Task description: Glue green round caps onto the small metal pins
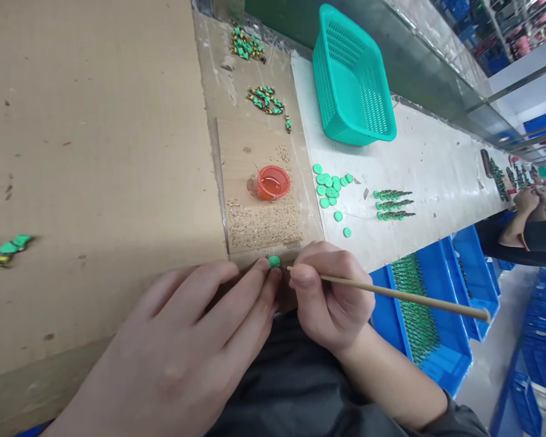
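Note:
My left hand pinches a small green round piece between its fingertips at the near edge of a cardboard pad. My right hand is closed round a thin wooden stick, whose near end points at the green piece. Just beyond sits a small orange cup amid scattered tiny tan grains. Several more green round pieces lie on the white bench to the right.
A teal plastic basket stands at the back of the white bench. Rows of green assembled parts lie beside the discs; more fill blue bins below. Green-yellow parts lie on the cardboard. Another person's arms rest far right.

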A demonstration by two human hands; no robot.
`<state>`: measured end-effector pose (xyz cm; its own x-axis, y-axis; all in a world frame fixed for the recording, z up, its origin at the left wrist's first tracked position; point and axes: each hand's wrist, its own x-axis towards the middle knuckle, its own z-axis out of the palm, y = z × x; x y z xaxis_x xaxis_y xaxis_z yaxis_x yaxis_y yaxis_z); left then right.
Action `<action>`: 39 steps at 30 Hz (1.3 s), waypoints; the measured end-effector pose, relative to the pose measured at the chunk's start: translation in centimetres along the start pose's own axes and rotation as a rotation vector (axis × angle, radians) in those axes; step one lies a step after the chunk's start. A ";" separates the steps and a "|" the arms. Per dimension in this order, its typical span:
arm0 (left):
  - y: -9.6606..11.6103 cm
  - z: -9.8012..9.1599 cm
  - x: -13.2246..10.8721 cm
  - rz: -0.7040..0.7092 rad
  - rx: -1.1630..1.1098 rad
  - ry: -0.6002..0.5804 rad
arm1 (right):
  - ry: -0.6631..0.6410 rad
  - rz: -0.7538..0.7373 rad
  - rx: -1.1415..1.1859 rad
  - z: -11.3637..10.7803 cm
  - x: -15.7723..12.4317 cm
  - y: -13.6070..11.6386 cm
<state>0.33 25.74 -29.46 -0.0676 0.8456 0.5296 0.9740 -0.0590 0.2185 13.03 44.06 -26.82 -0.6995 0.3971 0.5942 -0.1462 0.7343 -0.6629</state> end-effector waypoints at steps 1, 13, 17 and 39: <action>0.0 0.0 -0.1 -0.003 0.002 0.003 | -0.007 0.005 -0.001 0.0 0.0 0.0; 0.0 0.2 -0.4 -0.029 -0.012 -0.010 | -0.053 0.039 -0.009 -0.1 0.0 -0.1; 0.0 0.1 -0.5 -0.010 0.011 -0.019 | 0.036 0.036 0.034 0.1 -0.1 0.0; -2.1 -2.9 4.2 0.008 -0.145 -0.153 | 0.273 0.230 0.124 -2.7 -2.3 1.4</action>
<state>-2.61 27.86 -25.35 -0.0152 0.9148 0.4036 0.9324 -0.1328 0.3362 16.32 45.62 -27.92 -0.5139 0.6885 0.5118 -0.1026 0.5430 -0.8334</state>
